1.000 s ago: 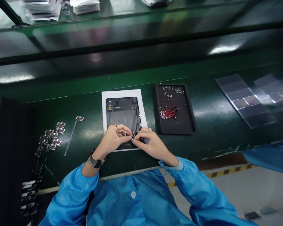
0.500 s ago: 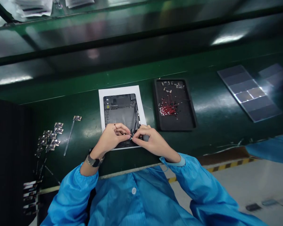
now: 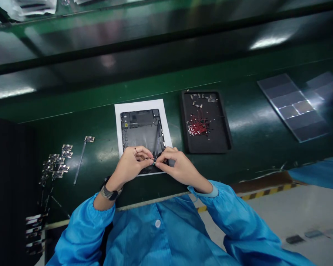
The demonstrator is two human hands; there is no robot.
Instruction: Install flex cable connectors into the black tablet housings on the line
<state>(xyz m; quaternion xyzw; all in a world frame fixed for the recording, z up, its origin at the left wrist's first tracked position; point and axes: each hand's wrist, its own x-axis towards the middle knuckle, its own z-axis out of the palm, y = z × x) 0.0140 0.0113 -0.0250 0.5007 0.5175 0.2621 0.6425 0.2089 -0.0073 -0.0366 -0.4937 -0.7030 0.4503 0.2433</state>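
A black tablet housing (image 3: 140,136) lies open-side up on a white sheet (image 3: 118,114) in front of me. Over its near edge, my left hand (image 3: 135,159) and my right hand (image 3: 175,162) meet, each with thumb and forefinger pinched. Between the fingertips is a small electronic part (image 3: 154,160), mostly covered by the fingers, so its exact kind is unclear. A dark flat strip (image 3: 157,138) runs inside the housing along the right side, from near the fingertips toward the far end.
Right of the sheet, a black tray (image 3: 224,142) holds red-wired parts (image 3: 198,125) and several small boards (image 3: 208,98). Small circuit boards (image 3: 58,160) cluster at left, beside one with a flat cable (image 3: 80,162). A panelled sheet (image 3: 294,107) lies far right, near a blue sleeve (image 3: 319,173).
The pinched fingers hold almost the same place, with the small part between them. The dark strip in the housing looks slightly straighter. The view has shifted slightly.
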